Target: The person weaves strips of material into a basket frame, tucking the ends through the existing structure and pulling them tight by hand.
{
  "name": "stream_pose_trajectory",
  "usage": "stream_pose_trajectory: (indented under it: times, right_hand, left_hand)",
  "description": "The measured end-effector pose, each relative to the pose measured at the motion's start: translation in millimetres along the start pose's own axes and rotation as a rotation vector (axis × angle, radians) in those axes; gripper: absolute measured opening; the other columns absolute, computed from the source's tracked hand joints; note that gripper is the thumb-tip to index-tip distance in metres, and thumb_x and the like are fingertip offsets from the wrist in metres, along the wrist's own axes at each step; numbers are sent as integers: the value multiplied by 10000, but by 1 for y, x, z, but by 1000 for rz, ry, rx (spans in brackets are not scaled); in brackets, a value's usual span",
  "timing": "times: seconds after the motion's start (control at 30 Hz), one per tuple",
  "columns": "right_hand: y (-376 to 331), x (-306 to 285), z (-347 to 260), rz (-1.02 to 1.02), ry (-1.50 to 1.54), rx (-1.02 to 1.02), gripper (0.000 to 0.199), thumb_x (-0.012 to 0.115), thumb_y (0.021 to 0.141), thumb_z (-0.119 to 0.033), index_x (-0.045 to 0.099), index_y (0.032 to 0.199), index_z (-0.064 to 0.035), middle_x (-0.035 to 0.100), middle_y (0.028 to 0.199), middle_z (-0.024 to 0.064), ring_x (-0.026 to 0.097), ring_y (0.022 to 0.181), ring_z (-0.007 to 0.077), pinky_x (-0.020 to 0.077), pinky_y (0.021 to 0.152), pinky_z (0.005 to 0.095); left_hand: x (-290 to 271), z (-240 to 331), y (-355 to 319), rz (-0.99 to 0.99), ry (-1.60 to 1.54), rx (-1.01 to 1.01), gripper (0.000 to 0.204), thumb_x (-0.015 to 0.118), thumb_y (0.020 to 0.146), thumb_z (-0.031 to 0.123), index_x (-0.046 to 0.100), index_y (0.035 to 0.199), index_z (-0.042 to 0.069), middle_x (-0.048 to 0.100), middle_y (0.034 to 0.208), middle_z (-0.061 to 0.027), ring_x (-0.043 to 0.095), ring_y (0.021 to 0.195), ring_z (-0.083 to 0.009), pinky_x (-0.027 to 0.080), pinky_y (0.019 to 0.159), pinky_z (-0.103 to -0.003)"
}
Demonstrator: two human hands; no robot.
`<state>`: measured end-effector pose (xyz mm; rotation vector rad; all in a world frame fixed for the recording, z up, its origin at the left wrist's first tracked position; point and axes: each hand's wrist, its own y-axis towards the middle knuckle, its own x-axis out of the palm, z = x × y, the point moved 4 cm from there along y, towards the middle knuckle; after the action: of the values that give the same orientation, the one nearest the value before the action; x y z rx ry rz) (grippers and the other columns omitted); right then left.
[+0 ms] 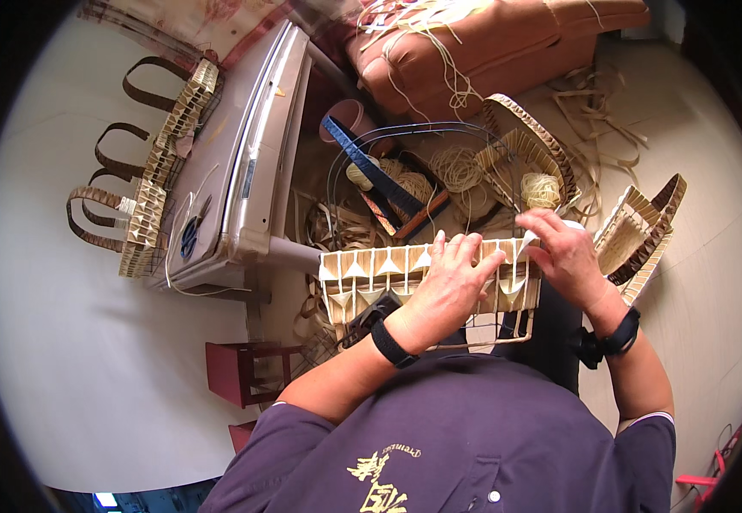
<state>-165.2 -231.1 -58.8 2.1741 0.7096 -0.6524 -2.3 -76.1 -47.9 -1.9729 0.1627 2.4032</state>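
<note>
A half-woven basket (388,262) with a wire frame stands at my lap, its side laced with pale and tan flat strips. My left hand (452,278) grips its upper rim, fingers bent over the edge. At the basket's right corner, my right hand (566,256) pinches a pale flat strip (525,245), thumb and fingers close together. Bare wire shows along the basket's lower right part. A thin wire arch rises behind the rim. Part of the side is hidden by my left hand.
Beyond the basket lie a blue-handled basket (375,179) holding balls of cord, a cord bundle (458,169) and a brown-handled basket (529,158). Another handled basket (636,231) stands right. Left is a grey table (217,145) with scissors (189,237), bordered by several woven baskets (155,158).
</note>
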Motion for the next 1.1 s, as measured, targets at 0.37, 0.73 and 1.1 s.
stream_pose_trajectory:
  times: [0.37, 0.73, 1.1]
  right_hand:
    - [15, 2, 19, 109, -295, -71, 135, 778, 979, -187, 690, 903, -118, 681, 842, 72, 744, 803, 311, 574, 690, 432]
    - [-24, -69, 54, -396, -599, 67, 115, 670, 904, -64, 760, 833, -55, 757, 809, 173, 754, 743, 371, 608, 701, 492]
    - [7, -47, -31, -329, 1238, 492, 211, 735, 1125, -231, 759, 1137, -22, 822, 935, 94, 625, 571, 57, 480, 530, 186]
  left_hand:
    - [-3, -3, -1, 9, -45, -24, 714, 869, 892, 112, 613, 1558, 134, 551, 1514, -233, 537, 1448, -441, 343, 1291, -681]
    - [-24, -24, -10, 147, -148, 17, 840, 896, 793, 111, 542, 1549, 19, 587, 1372, -213, 577, 1284, -430, 456, 1168, -540]
    - [-73, -74, -26, -88, -370, -154, 494, 777, 1075, 433, 704, 1410, 78, 628, 1144, -172, 642, 1109, -345, 530, 976, -460]
